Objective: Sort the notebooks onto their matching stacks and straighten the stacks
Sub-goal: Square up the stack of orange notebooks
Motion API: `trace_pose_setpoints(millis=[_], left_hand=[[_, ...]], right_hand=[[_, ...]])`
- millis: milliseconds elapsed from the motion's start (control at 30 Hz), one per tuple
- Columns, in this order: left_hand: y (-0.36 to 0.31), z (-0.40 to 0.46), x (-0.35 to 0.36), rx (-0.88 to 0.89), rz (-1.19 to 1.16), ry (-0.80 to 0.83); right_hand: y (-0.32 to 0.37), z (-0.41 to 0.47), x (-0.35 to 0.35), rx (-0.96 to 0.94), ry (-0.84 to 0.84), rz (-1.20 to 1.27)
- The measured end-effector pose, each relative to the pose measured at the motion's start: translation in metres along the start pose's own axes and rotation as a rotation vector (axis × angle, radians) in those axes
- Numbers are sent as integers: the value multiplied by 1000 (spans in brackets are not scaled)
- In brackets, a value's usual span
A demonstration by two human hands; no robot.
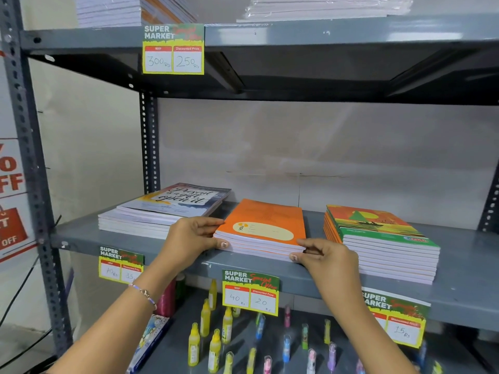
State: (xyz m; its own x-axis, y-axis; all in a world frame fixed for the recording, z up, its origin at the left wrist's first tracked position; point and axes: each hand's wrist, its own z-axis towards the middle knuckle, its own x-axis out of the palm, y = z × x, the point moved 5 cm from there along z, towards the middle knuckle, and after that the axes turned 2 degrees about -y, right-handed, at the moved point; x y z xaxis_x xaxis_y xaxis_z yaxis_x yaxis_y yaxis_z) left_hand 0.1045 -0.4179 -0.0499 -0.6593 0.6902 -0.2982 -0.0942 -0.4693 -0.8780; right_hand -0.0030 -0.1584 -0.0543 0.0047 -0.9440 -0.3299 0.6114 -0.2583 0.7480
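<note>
Three notebook stacks lie on the grey middle shelf (459, 287). The orange stack (266, 225) sits in the centre, turned slightly askew. My left hand (193, 238) grips its front left corner, thumb under the edge. My right hand (328, 256) pinches its front right corner. To the left lies a white stack (162, 211) with a lettered cover, its top books fanned back. On the right stands a taller stack with a green and orange cover (383, 238), its upper books shifted left of the lower ones.
Price tags (250, 291) hang from the shelf's front edge. Several small coloured bottles (214, 349) stand on the lower shelf. The upper shelf (324, 33) holds wrapped paper stacks. A perforated metal upright (29, 168) stands at left beside a sale poster.
</note>
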Motion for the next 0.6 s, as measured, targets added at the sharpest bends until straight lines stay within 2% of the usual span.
trace_pose_setpoints(millis=[600], left_hand=[[-1,0,0,24,36,10]], right_hand=[[4,-2,-2,9,8,-53]])
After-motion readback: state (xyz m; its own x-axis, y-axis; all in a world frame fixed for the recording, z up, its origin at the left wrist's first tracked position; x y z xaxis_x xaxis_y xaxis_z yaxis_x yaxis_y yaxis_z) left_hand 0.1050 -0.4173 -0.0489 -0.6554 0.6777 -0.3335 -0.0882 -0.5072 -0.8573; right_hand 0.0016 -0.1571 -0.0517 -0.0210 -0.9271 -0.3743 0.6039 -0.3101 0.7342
